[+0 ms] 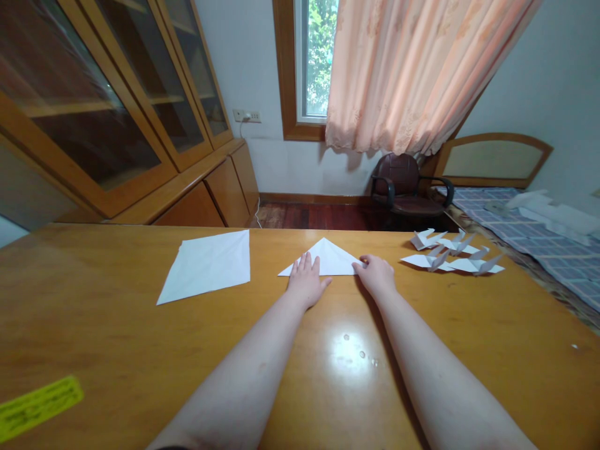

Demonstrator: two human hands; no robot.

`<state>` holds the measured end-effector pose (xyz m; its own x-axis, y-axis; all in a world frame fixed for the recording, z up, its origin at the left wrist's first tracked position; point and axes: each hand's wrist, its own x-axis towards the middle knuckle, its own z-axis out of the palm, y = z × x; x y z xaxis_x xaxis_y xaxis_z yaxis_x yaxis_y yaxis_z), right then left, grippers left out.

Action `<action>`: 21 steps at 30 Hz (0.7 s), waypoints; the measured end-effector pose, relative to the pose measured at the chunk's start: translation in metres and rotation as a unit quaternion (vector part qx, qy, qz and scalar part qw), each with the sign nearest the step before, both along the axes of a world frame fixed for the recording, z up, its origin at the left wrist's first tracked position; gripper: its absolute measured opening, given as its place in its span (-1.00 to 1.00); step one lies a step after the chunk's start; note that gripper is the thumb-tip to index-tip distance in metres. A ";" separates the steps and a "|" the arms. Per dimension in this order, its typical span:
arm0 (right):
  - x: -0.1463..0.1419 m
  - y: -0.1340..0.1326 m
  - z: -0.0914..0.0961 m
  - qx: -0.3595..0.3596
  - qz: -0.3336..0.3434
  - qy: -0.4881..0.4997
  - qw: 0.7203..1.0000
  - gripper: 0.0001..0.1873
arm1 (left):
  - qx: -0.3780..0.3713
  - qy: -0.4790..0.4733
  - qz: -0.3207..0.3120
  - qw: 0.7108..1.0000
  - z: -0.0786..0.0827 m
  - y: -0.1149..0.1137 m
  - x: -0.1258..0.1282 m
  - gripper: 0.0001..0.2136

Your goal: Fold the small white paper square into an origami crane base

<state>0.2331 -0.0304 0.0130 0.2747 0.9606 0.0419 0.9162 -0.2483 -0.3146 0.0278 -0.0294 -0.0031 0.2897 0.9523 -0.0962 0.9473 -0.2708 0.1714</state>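
A sheet of white paper [330, 256], folded into a triangle, lies on the wooden table with its peak pointing away from me. My left hand [305, 281] rests flat on the triangle's left part, fingers stretched and spread. At the right corner, my right hand [376, 274] pinches the paper between thumb and fingers. Left of the triangle lies a loose stack of white paper [210, 265]. Several folded paper cranes [435, 257] stand in a group beyond my right hand.
The wooden table [117, 362] has a yellow label [40, 406] at its near left. Behind it are a glass-fronted cabinet [173, 112], a dark red armchair [403, 181], a pink curtain [398, 75] and a bed [529, 231] on the right.
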 end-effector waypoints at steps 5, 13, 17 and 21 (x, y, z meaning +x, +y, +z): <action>-0.001 -0.002 -0.001 0.058 -0.009 -0.015 0.998 -0.57 | -0.002 -0.004 0.016 1.000 0.003 -0.002 -0.001 -0.25; -0.023 -0.014 -0.009 0.030 0.355 0.013 0.934 -0.27 | 0.003 0.000 0.047 0.999 0.004 -0.003 0.000 -0.17; -0.028 -0.017 -0.009 -0.061 0.384 -0.016 0.921 -0.25 | 0.004 0.005 0.053 0.999 0.003 -0.003 0.001 -0.15; -0.029 -0.018 -0.003 -0.092 0.349 -0.037 0.932 -0.30 | 0.006 0.006 0.051 0.999 0.002 -0.002 0.000 -0.15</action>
<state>0.2041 -0.0482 0.0098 -0.4162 0.8974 -0.1464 0.8924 0.3723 -0.2551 0.0282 -0.0318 -0.0013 0.1910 0.9777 -0.0872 0.9717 -0.1757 0.1579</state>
